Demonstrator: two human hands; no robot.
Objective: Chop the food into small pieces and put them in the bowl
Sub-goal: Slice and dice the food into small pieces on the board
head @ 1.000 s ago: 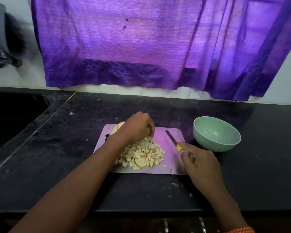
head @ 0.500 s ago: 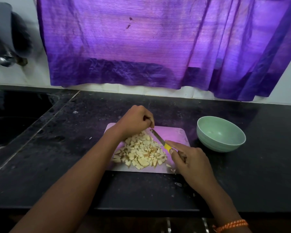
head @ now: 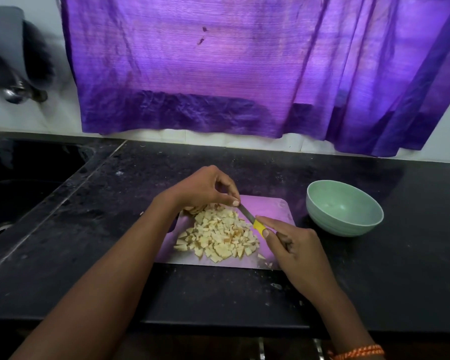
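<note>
Two hands over the cutting board (head: 276,209): the right hand (head: 294,253) grips the yellow-handled knife (head: 250,218), the left hand (head: 205,188) curls its fingers at the blade's far end, above the pile of chopped pieces (head: 218,236); the green bowl (head: 344,207) sits just right of the board

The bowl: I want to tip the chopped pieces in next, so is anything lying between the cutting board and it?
Nothing visible does. Only bare black counter separates the cutting board from the empty bowl on its right.
</note>
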